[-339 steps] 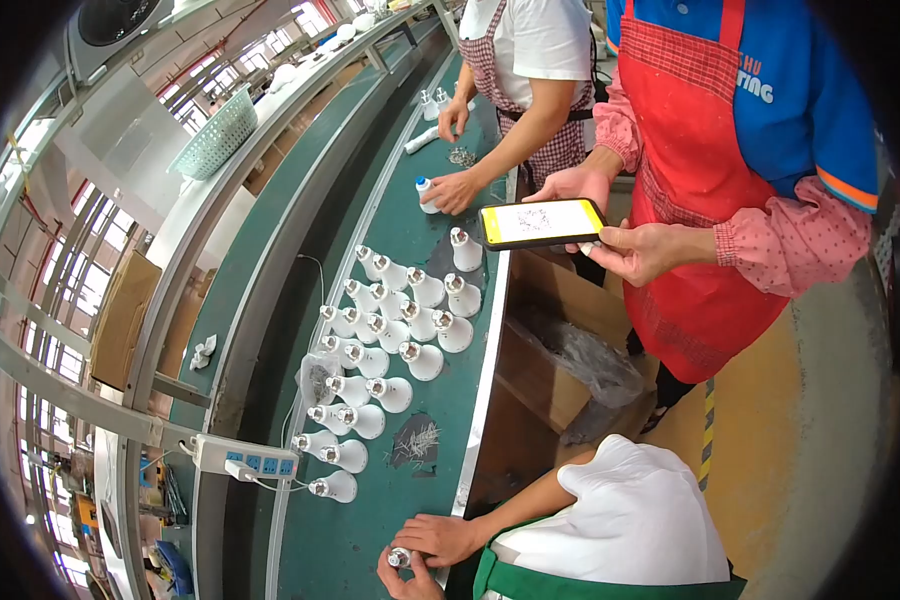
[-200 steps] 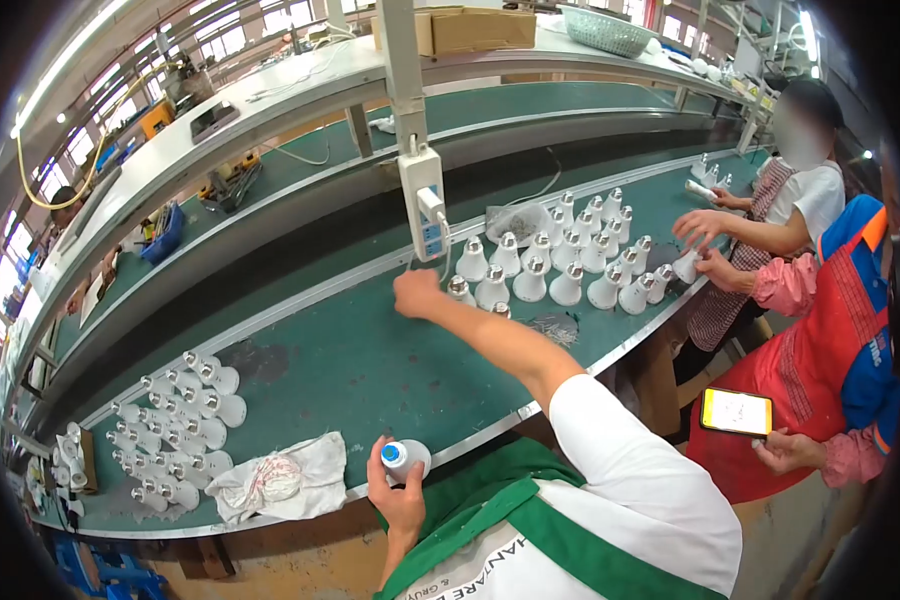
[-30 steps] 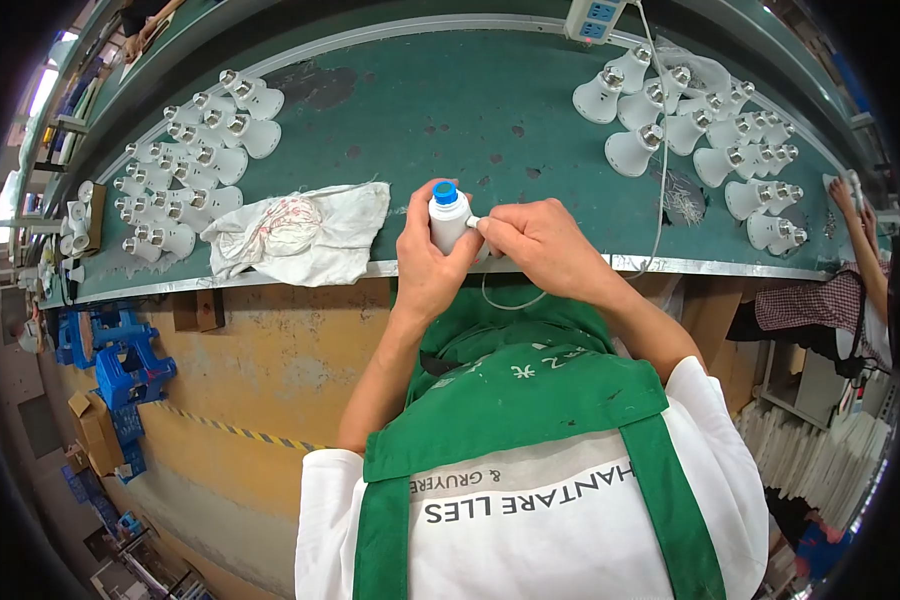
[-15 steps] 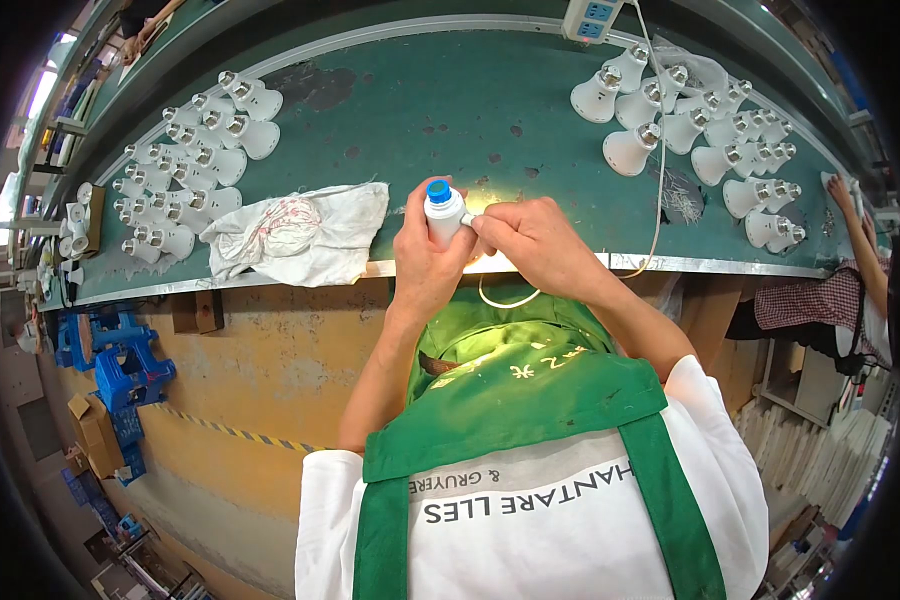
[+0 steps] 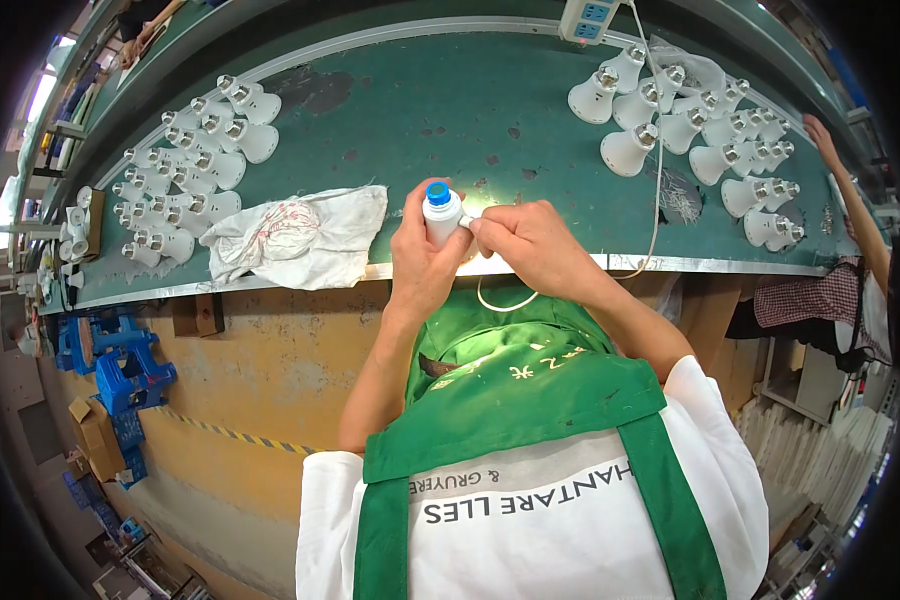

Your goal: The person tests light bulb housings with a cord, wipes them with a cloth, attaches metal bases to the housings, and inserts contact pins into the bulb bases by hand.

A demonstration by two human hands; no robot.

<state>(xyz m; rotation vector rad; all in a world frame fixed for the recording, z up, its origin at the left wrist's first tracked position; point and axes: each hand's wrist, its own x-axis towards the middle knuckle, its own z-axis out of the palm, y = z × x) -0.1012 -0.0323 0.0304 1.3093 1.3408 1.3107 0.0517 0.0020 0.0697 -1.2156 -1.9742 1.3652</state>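
Note:
Near the front edge of the green bench, my left hand (image 5: 427,255) is wrapped round a white bulb body with a blue cap (image 5: 438,193). My right hand (image 5: 530,243) pinches the end of a white cable (image 5: 505,308) at the side of that bulb. A warm glow falls on the bench and my apron by my hands. To the left lies a crumpled white cloth (image 5: 300,235) with red marks, beside a group of white bulbs (image 5: 219,168). More white bulbs (image 5: 627,150) stand at the right.
A power strip (image 5: 587,20) hangs at the top, its cable (image 5: 658,170) running down across the green bench (image 5: 420,110). A plastic bag (image 5: 690,70) lies behind the right bulbs. A co-worker's arm (image 5: 850,190) reaches in at the far right. Blue stools (image 5: 125,365) stand at lower left.
Compared with a second ago, a warm light now shines near my hands. My grip is nearly unchanged. The co-worker's arm at the right has reached further up the bench.

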